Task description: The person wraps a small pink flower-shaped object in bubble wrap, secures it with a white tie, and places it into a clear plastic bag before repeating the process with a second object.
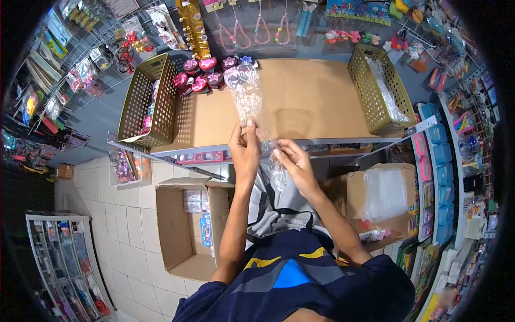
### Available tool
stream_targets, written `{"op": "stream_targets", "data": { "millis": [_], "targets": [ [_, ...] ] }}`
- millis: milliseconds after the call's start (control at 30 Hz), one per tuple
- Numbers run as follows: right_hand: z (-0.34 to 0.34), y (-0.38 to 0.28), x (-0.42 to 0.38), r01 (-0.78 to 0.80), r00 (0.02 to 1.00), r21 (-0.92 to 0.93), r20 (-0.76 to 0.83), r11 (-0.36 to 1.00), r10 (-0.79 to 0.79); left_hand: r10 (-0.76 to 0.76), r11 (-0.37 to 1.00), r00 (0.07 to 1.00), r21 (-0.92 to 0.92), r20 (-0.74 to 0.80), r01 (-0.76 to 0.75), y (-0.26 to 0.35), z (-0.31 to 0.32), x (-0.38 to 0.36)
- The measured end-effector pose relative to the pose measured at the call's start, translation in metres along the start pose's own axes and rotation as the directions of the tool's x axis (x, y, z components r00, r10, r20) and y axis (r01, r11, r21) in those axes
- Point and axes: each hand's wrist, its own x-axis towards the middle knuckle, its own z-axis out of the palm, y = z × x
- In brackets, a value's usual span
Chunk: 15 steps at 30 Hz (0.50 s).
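Observation:
A long strip of clear crinkled plastic wrap (248, 96) runs from the tabletop down past the front edge. My left hand (245, 153) pinches it between thumb and fingers over that edge. Just to the right, my right hand (295, 165) has its thumb and fingers closed on a lower part of the same wrap, whose end hangs over my lap. At the wrap's far end sits a small blue flower-topped piece (246, 59). Several pink and dark red flower-topped items (200, 84) are grouped on the table left of the wrap.
Olive perforated baskets stand at both table ends: the left basket (170, 121) holds colourful goods, the right basket (398, 88) clear plastic. An open cardboard box (174, 252) lies on the floor at left; another carton (354, 193) stands at right. Hanging goods (263, 32) line the wall.

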Motion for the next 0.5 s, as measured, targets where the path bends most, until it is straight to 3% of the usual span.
{"op": "stream_targets", "data": {
  "millis": [67,133,200,267,333,400,500],
  "targets": [
    [0.008,0.011,0.001,0.156,0.982,-0.181,-0.082,0.971,-0.173,-0.001,1.000,1.000,0.015,-0.030,0.002,0.000,0.010,-0.003],
    [0.010,0.016,0.002,0.169,0.979,-0.217,-0.077,0.961,-0.189,-0.012,0.998,1.000,-0.056,-0.003,0.012,0.004,0.009,-0.002],
    [0.006,0.005,0.004,0.070,0.994,-0.237,-0.060,0.969,-0.087,-0.001,0.998,1.000,-0.063,0.022,0.003,0.003,-0.001,0.000],
    [0.008,-0.007,0.004,0.117,0.989,-0.195,-0.070,0.974,-0.132,-0.032,0.999,0.997,-0.011,0.068,0.033,0.010,0.004,-0.003],
    [0.014,-0.022,0.020,0.316,0.938,-0.102,-0.116,0.943,-0.326,-0.064,0.998,0.990,-0.002,0.128,0.065,0.010,0.008,-0.012],
    [0.006,-0.034,0.026,0.250,0.965,-0.087,-0.054,0.964,-0.255,-0.065,0.996,0.977,-0.038,0.203,0.075,0.008,0.009,-0.018],
    [-0.001,-0.040,0.026,0.229,0.973,-0.029,-0.030,0.973,-0.230,-0.042,0.997,0.981,0.065,0.192,0.030,0.007,0.001,-0.017]
  ]
}}
